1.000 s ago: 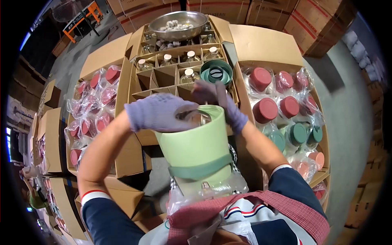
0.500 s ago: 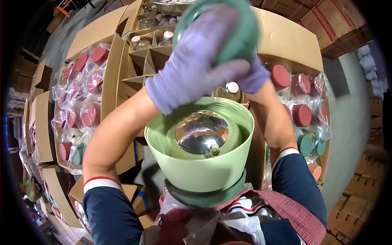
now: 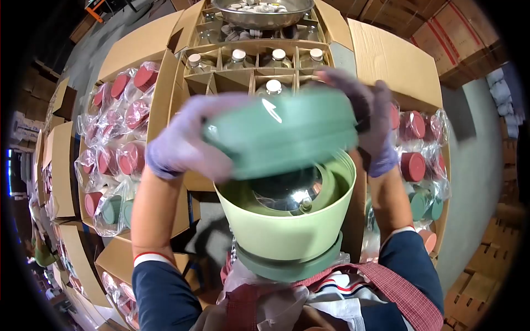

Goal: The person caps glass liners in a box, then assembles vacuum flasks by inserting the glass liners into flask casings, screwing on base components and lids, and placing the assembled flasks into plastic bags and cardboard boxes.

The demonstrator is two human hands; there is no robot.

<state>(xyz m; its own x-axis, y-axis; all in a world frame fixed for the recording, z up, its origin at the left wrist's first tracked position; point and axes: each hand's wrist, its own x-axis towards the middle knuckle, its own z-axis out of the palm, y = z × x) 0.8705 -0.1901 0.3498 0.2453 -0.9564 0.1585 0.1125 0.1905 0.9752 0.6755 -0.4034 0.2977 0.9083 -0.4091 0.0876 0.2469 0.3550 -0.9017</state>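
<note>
A dark green round lid (image 3: 281, 132), smeared by motion, is tilted above the pot. My gloved left hand (image 3: 193, 138) grips its left end, thumb at the lower edge. At the lid's right end is my gloved right hand (image 3: 378, 118), fingers spread; whether it touches the lid is unclear. Below stands a light green pot (image 3: 284, 234) on a dark green base (image 3: 295, 270), close against my body. Inside the pot sits a shiny silvery liner (image 3: 287, 193) with a small nub, its far part hidden by the lid.
A divided carton (image 3: 176, 83) ahead holds clear bottles (image 3: 273, 87) with white caps. A metal bowl (image 3: 265, 19) of small white pieces rests at its far end. Cartons on both sides hold plastic-wrapped red lids (image 3: 131, 159) and green ones (image 3: 112, 209). Stacked boxes (image 3: 464, 33) stand behind right.
The lid has come down toward me and turned to show its side. My left hand has moved left to its end, and my right hand has come out from behind it.
</note>
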